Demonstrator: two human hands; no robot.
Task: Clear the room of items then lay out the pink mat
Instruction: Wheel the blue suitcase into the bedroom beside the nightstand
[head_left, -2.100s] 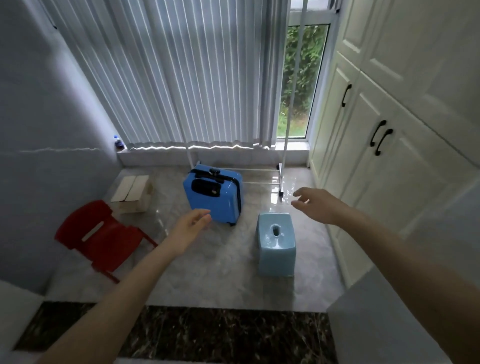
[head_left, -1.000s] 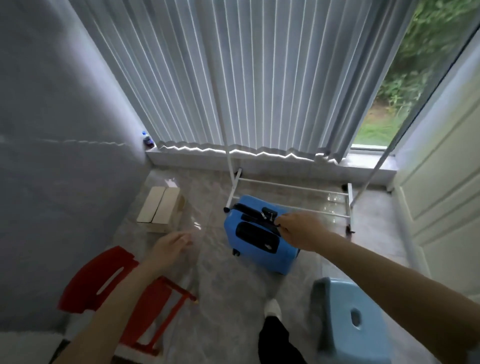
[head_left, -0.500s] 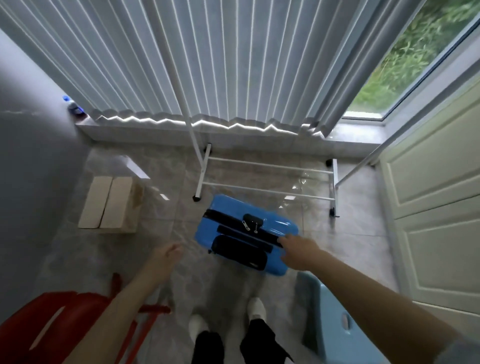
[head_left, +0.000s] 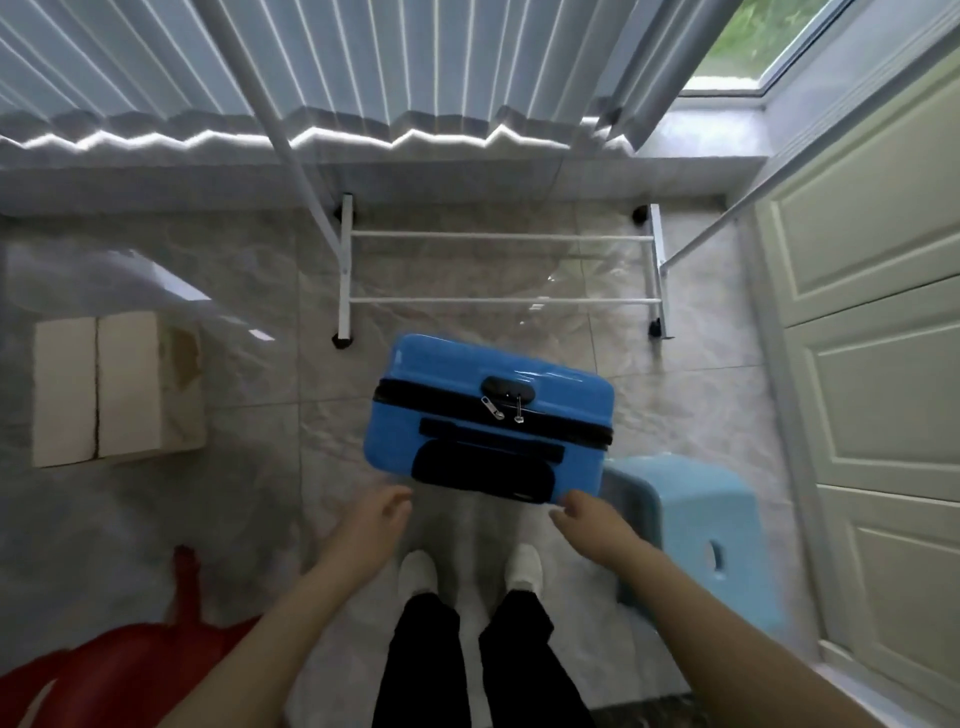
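A small blue hard-shell suitcase (head_left: 488, 415) stands on the grey tiled floor just in front of my feet, its black handle panel facing me. My left hand (head_left: 371, 519) hovers at its near left corner, fingers apart and holding nothing. My right hand (head_left: 592, 525) is at its near right corner, fingertips at the edge of the black panel, loosely curled and not gripping. A light blue plastic stool (head_left: 701, 525) stands to the right of the suitcase. A red plastic chair (head_left: 124, 670) is at the lower left. No pink mat is in view.
A closed cardboard box (head_left: 114, 384) sits on the floor at left. A white metal rack base (head_left: 498, 270) stands under the striped curtain (head_left: 363, 67). White cabinet doors (head_left: 872, 322) line the right side.
My view has tilted down and closer over the suitcase. My right hand slid from the suitcase's top to its near right corner, and my left hand moved in to the near left corner.
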